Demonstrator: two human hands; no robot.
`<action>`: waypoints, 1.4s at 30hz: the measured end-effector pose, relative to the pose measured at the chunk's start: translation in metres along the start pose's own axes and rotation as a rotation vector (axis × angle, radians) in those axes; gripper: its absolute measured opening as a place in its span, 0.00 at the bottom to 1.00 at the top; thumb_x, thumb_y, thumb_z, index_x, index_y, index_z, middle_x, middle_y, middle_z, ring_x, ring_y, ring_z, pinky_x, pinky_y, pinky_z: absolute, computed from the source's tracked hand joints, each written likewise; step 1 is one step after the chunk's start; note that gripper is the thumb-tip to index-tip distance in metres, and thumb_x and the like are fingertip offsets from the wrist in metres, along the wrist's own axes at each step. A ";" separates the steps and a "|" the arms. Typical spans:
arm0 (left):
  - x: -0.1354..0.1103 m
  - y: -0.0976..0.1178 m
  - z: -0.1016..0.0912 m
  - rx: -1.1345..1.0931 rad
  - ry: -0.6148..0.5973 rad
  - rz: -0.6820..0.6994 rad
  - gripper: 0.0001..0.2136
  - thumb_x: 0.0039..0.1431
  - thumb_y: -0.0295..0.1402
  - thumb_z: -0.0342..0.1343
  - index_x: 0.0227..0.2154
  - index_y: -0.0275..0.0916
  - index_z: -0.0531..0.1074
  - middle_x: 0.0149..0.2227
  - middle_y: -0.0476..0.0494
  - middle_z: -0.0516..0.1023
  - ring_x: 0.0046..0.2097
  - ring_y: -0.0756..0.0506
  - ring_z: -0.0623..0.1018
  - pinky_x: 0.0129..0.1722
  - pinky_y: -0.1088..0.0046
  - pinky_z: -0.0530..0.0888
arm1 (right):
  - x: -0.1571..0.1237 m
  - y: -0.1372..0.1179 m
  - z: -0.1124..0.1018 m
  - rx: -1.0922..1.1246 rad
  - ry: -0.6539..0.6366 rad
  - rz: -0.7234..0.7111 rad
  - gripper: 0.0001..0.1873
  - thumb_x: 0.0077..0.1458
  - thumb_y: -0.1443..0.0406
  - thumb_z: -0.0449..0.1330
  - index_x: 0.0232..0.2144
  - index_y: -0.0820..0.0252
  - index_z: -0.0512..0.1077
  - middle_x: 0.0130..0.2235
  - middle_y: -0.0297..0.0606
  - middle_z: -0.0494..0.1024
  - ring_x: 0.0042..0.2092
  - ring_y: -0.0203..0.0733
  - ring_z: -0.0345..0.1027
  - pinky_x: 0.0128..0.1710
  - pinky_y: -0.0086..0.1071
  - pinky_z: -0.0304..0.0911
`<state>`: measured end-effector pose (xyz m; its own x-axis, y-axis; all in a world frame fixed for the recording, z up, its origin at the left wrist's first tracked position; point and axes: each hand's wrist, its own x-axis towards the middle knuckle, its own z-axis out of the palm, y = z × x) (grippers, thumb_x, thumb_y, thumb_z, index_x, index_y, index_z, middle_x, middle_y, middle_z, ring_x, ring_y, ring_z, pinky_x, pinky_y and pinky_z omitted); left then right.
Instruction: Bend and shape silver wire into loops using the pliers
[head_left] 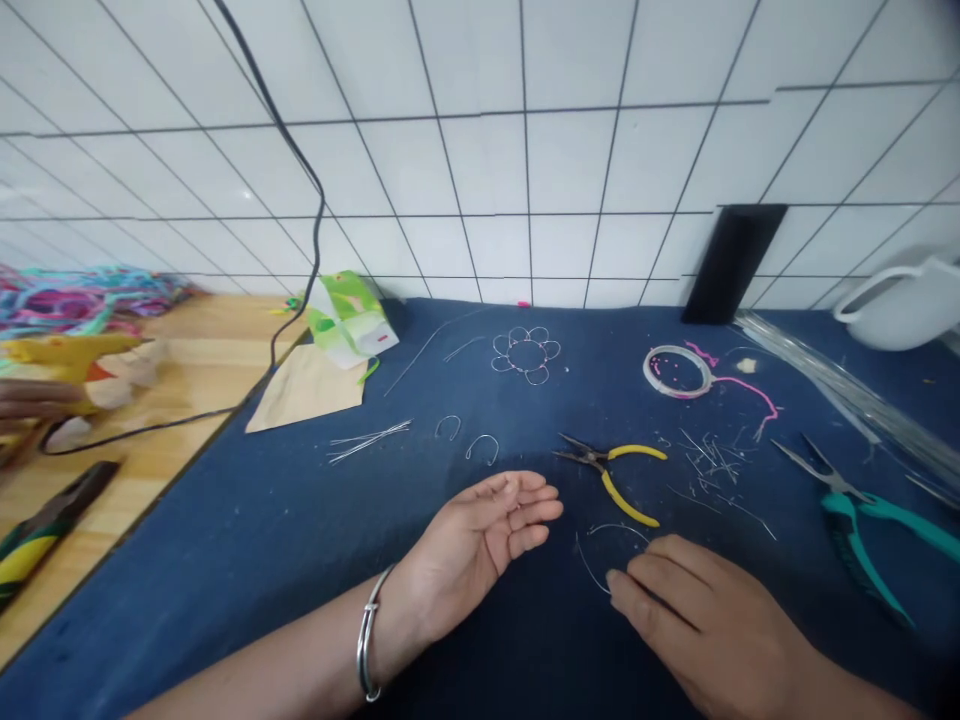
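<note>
My left hand (480, 535), with a silver bangle at the wrist, is turned palm up over the dark blue cloth. Its fingers are loosely bent and apart, and I see nothing in them. To the right, my right hand (701, 610) is closed, thumb against fingers, pinching a thin curved wire (590, 563). Another arc of wire (616, 527) shows beside its fingertips; whether both are one piece I cannot tell. Yellow-handled pliers (600, 465) lie open just beyond both hands. Two bent wire loops (484, 445) rest beyond my left hand. Farther back lies a flower-shaped wire ring (526, 355).
Straight wires (367, 440) lie left, wire offcuts (709, 465) right. Teal-handled pliers (855, 500), a white ring (677, 372) with pink thread, a wire bundle (847, 385) and a white mug (907, 305) stand right. Another person's hand (30, 398) shows far left.
</note>
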<state>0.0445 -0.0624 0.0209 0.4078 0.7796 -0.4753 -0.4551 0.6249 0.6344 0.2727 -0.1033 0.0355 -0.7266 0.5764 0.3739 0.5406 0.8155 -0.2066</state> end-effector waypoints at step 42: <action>-0.014 0.003 0.008 -0.409 -0.145 0.061 0.21 0.62 0.43 0.40 0.46 0.30 0.64 0.53 0.29 0.65 0.58 0.36 0.61 0.56 0.62 0.57 | 0.046 -0.020 0.000 -0.254 0.035 -0.348 0.15 0.51 0.73 0.49 0.39 0.73 0.71 0.35 0.48 0.74 0.38 0.50 0.67 0.33 0.42 0.67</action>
<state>0.0436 -0.0717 0.0339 0.4639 0.8198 -0.3357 -0.7462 0.5658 0.3507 0.2289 -0.0928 0.0571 -0.8715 0.2638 0.4133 0.3564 0.9198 0.1645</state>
